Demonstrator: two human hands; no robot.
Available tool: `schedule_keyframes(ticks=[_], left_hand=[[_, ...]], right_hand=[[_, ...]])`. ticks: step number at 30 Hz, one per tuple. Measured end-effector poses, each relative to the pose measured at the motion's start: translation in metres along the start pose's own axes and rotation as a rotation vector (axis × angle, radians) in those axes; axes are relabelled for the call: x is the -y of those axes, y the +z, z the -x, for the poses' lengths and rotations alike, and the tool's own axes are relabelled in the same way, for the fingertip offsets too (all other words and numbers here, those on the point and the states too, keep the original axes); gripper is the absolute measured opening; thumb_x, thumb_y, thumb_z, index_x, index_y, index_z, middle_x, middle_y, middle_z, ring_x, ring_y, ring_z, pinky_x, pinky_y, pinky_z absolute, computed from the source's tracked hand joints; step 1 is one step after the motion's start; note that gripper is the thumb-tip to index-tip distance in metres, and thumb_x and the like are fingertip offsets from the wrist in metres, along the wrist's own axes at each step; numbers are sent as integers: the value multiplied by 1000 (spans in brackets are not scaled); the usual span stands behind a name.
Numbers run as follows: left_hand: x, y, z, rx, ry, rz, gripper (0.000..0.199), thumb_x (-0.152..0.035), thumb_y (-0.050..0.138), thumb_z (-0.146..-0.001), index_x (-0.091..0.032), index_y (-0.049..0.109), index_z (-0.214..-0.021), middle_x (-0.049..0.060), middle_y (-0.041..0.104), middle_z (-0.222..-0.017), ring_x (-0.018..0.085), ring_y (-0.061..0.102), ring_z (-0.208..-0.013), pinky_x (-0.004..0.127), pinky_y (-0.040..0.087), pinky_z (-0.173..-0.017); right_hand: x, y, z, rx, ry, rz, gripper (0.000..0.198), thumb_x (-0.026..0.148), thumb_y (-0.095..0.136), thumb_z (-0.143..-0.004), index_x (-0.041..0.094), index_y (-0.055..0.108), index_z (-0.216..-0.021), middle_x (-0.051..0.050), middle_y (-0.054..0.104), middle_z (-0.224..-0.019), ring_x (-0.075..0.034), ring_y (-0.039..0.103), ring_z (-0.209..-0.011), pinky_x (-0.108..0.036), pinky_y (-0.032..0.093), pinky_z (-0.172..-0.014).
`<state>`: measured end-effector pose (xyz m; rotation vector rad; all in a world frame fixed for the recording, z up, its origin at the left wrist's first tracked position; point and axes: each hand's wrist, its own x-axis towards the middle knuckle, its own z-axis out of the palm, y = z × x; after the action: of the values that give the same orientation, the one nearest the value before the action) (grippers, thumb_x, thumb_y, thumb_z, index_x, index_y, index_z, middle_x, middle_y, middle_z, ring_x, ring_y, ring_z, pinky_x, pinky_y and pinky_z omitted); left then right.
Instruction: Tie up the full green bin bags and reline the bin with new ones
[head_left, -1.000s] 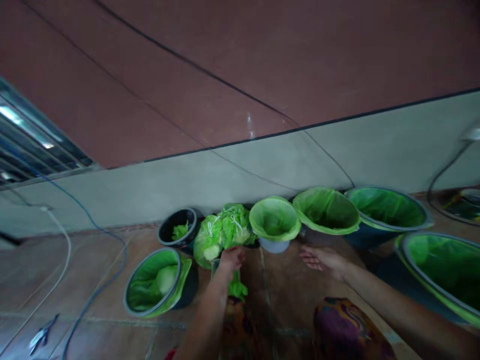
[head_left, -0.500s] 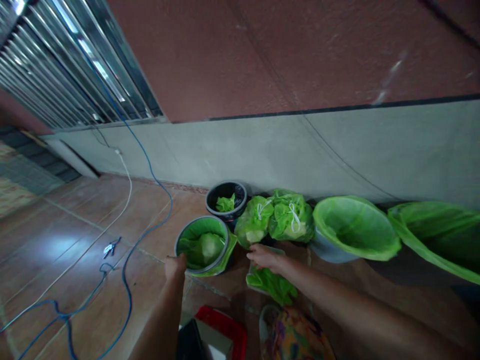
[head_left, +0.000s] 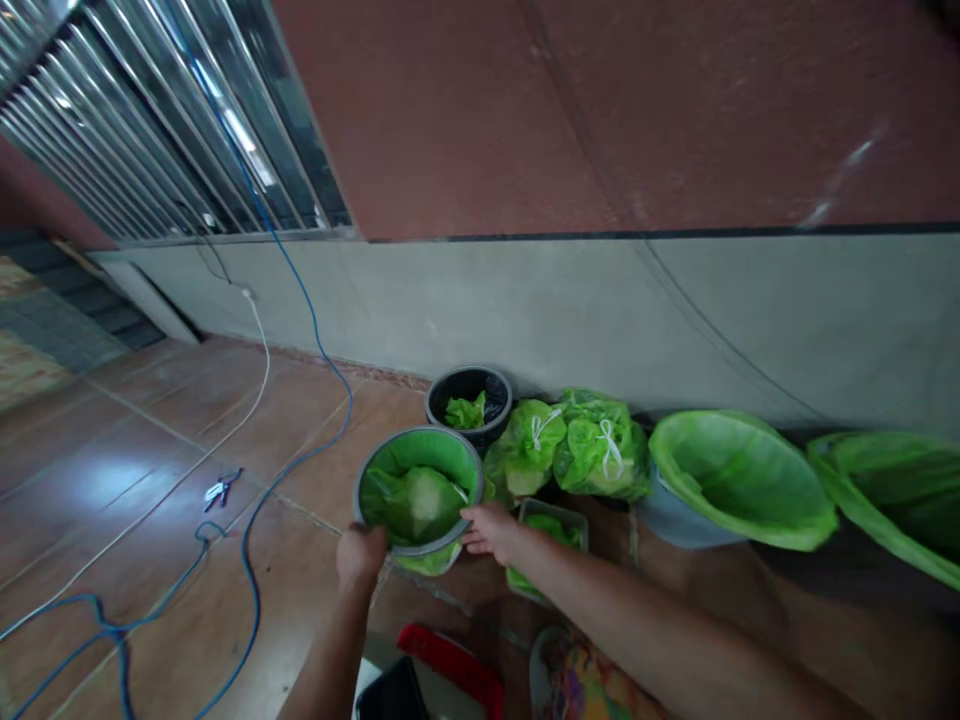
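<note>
A round trash bin with a grey rim (head_left: 472, 448) and a green inner side stands tilted toward me, and a green plastic bag (head_left: 420, 500) with something pale inside lies in it. My left hand (head_left: 361, 555) is closed on the near left of the rim. On the right side, my right hand (head_left: 489, 532) grips the same rim with thumb and fingers. Just right of that hand is a small rectangular bin (head_left: 576, 524) with green plastic in it, partly hidden by my forearm.
Behind stands a black bin (head_left: 441, 392). Two tied green bags (head_left: 525, 450) (head_left: 600, 450) sit against the wall, beside green-lined bins (head_left: 686, 515) (head_left: 840, 470). Blue cable (head_left: 251, 560) and keys (head_left: 223, 488) lie on the left floor. A red-edged object (head_left: 450, 660) is at my feet.
My right hand has moved left from above the rectangular bin to the round bin's rim. The round bin is now tipped more toward me, with my left hand still on it.
</note>
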<state>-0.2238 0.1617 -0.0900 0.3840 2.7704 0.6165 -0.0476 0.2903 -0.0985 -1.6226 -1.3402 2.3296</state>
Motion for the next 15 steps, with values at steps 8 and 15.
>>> schedule_keyframes(ticks=[8,15], left_hand=[[-67,-82,103,-24,312,89,26,-34,58,-72,-16,65,-90,5,67,-64,23,64,-63,29,42,-55],[-142,-43,219,175,532,160,20,-26,60,-77,-15,63,-93,5,68,-72,19,63,-64,26,39,-55]], right_hand=[[17,-82,126,-221,-378,-20,20,36,62,-91,19,54,-84,3,59,-59,-11,56,-45,-21,44,-44],[-42,-198,225,-595,-459,44,14,33,60,-84,21,53,-85,4,61,-59,-13,57,-46,-22,46,-45]])
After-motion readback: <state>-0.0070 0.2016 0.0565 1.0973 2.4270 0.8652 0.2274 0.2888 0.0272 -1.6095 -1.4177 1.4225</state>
